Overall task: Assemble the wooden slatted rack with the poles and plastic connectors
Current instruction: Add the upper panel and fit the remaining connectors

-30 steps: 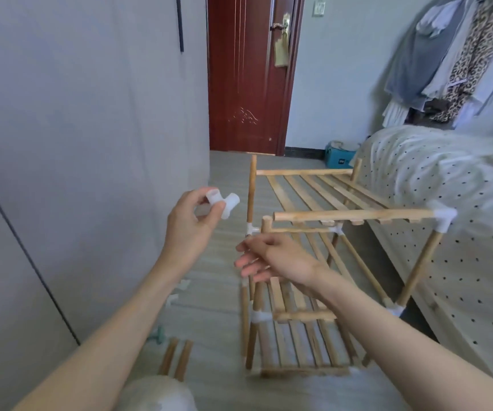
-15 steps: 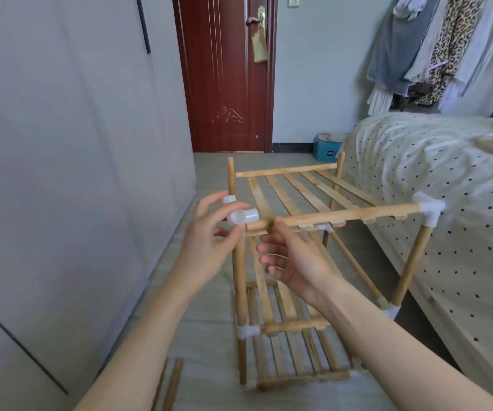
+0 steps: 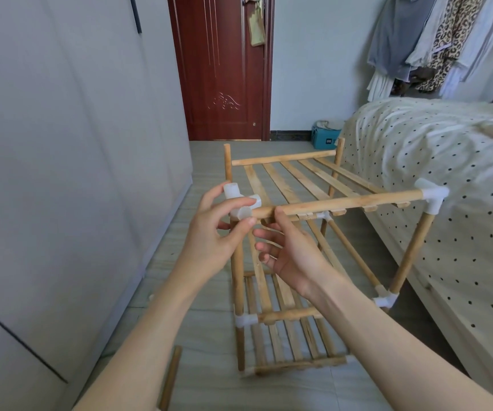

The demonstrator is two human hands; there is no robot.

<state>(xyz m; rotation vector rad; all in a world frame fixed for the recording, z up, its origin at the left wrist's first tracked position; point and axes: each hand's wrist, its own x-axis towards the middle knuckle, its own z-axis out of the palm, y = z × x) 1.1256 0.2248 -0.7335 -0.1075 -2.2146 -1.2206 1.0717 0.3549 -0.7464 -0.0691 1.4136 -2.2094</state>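
Observation:
A wooden slatted rack (image 3: 295, 179) stands on the floor, its poles joined by white plastic connectors. My left hand (image 3: 212, 241) pinches a white plastic connector (image 3: 241, 201) at the near left end of the top front pole (image 3: 346, 203). The connector's mouth meets that pole's end, above the near left upright pole (image 3: 238, 262). My right hand (image 3: 287, 250) holds the top front pole from below, thumb up against it. Another white connector (image 3: 432, 197) caps the pole's right end.
A loose wooden pole (image 3: 170, 378) lies on the floor at the lower left. A bed with a dotted cover (image 3: 447, 179) runs along the right. A grey wardrobe wall (image 3: 61, 173) stands on the left. Behind are a red door (image 3: 224, 69) and a blue box (image 3: 325, 139).
My left hand has carried the connector right and down to the end of the top front pole. My right hand has risen and taken hold of that pole.

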